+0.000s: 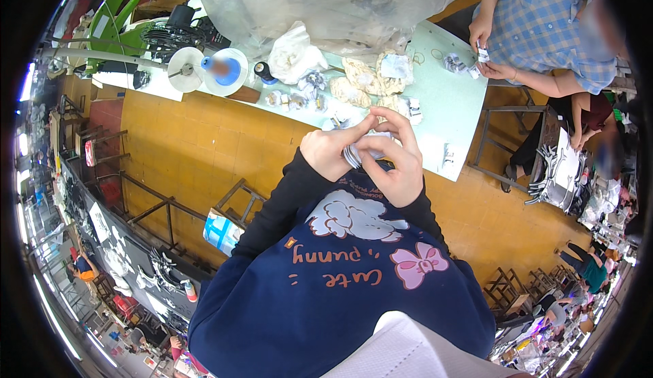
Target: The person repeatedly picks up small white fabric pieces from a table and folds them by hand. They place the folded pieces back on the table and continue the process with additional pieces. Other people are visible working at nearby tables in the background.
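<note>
My left hand (328, 152) and my right hand (400, 168) meet in front of my chest, close to the table's near edge. Between them is a small stack of white labels (352, 156) with dark stripes along its edge. The left fingers and thumb pinch the stack from one side. My right thumb and index finger close on its other side, while the remaining right fingers are bent. Part of the stack is hidden behind the fingers. Just past my hands, bundles of small white labels (338, 118) lie on the pale green table (439, 130).
Cream cloth bundles (360, 75), a crumpled white bag (296, 55) and a dark bottle (264, 72) are on the table. Clear plastic sheeting (306, 4) covers its far side. Label reels (226, 72) stand left. At right, a person in a checked shirt (544, 31) handles a white tag (483, 55).
</note>
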A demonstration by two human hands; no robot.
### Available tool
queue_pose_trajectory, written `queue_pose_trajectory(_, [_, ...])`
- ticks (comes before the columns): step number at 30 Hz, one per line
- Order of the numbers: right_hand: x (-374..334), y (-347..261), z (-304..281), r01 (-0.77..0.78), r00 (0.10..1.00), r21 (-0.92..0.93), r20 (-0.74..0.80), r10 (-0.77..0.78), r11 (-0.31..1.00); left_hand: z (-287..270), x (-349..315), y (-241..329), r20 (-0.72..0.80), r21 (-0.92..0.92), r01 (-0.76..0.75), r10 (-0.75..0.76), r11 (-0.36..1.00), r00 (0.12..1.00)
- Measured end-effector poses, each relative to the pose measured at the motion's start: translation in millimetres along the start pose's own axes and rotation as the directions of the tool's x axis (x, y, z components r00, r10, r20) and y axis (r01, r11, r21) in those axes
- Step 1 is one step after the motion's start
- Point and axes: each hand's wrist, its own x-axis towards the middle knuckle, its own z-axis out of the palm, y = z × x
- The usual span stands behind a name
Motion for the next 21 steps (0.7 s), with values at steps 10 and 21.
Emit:
queue_pose_trajectory(10, [0, 5, -1, -0.019, 0.998, -0.042, 0.064, 0.021, 0.999, 5, 4, -4, 0.013, -0.001, 0.03, -0.03, 1.0, 0.999])
queue_pose_trajectory(21, [-3, 45, -24, 0.169, 0.969, -0.338, 0.231, -0.092, 0.926, 30, 23, -62, 0.157, -0.146, 0.264, -0.241, 0.953, 0.958])
